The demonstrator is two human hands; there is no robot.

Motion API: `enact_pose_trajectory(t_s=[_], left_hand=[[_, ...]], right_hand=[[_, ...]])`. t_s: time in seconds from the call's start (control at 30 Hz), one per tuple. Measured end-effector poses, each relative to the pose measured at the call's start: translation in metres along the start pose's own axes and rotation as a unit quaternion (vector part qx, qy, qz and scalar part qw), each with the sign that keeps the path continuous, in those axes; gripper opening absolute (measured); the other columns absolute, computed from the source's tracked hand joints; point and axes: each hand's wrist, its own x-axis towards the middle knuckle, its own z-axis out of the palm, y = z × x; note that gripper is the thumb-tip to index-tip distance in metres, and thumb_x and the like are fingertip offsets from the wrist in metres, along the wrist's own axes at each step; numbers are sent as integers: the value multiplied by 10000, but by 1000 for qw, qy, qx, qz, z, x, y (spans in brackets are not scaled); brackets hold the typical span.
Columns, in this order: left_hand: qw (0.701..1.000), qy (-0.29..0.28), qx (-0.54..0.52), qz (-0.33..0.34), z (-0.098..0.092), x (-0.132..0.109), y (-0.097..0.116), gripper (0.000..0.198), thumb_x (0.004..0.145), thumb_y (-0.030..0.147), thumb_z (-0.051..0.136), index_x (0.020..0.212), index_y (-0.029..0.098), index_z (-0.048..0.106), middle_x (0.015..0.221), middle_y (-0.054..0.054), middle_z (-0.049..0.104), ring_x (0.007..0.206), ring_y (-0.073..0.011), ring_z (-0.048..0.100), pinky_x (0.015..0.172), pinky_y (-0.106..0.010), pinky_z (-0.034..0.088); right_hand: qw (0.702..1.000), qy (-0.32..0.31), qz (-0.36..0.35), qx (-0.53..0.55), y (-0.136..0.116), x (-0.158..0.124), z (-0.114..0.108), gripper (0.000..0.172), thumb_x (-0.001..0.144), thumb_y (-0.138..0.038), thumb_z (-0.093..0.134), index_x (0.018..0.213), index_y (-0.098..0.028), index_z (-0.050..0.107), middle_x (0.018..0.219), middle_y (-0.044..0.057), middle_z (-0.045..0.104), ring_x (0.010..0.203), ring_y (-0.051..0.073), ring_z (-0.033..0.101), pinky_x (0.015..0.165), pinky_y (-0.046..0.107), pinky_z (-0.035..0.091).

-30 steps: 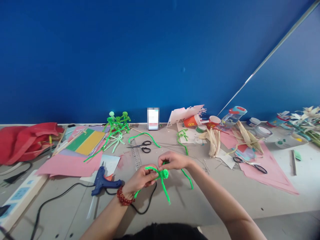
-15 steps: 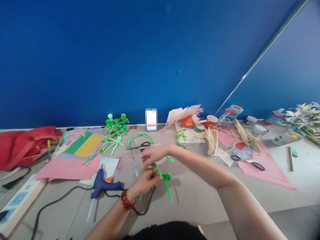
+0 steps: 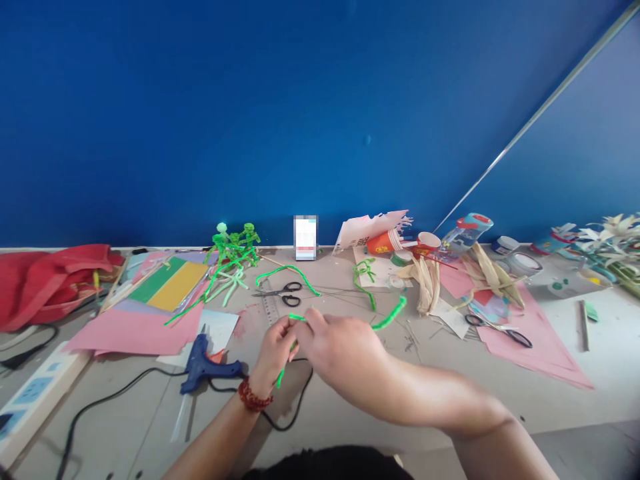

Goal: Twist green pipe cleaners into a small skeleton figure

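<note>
My left hand (image 3: 273, 352), below the red beaded bracelet, is closed with its fingertips pinching a green pipe cleaner (image 3: 391, 316). One fuzzy end sticks out to the right beyond my right hand (image 3: 343, 350), and another bit hangs below the left fingers. My right hand, closed and seen from its back, meets the left fingertips and grips the same piece; its knuckles hide most of it. Just beyond the hands lie black-handled scissors (image 3: 290, 293), a clear ruler (image 3: 271, 311) and a loose, curved green pipe cleaner (image 3: 295, 268).
A blue glue gun (image 3: 204, 367) and its cord lie left of my hands, near a white power strip (image 3: 37, 393). Green pipe-cleaner figures (image 3: 233, 247) stand at the back. A phone (image 3: 306, 239) leans on the wall. Dried husks (image 3: 424, 283) and more scissors (image 3: 500, 330) lie right.
My right hand has come back and down over the left fingertips, its forearm now lower. The pipe-cleaner piece has turned, and its bundled knot no longer shows.
</note>
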Motion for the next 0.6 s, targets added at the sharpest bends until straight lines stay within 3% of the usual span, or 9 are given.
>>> enact_pose_trajectory(t_s=[0.13,0.27,0.43,0.6], left_hand=[[996,-24,-65,-49,0,-2,9,284,791,402,654,669,172,542,582,41,560,342,-23,331,353,-175,225],[981,-15,-171,-85,1,-3,15,340,740,415,739,700,164,513,585,59,559,334,5,305,325,-132,209],[957,-13,-265,-120,-2,-4,20,332,714,330,796,718,152,516,568,74,542,322,25,270,330,-104,259],[933,-67,-318,-153,-1,-7,21,352,697,305,821,686,139,511,557,73,539,322,43,243,343,-91,250]], right_hand=[[998,-6,60,7,6,-35,16,105,788,-82,604,758,-176,640,704,58,649,450,141,565,357,266,235],[988,40,108,98,-1,-59,41,144,911,-172,528,911,-184,671,703,40,667,550,147,625,466,236,375],[971,76,160,163,-5,-71,67,250,951,-173,447,1058,-164,673,730,52,693,592,157,662,546,222,434],[947,66,209,235,8,-76,96,273,946,-185,440,1046,-187,693,795,65,723,663,175,694,591,220,466]])
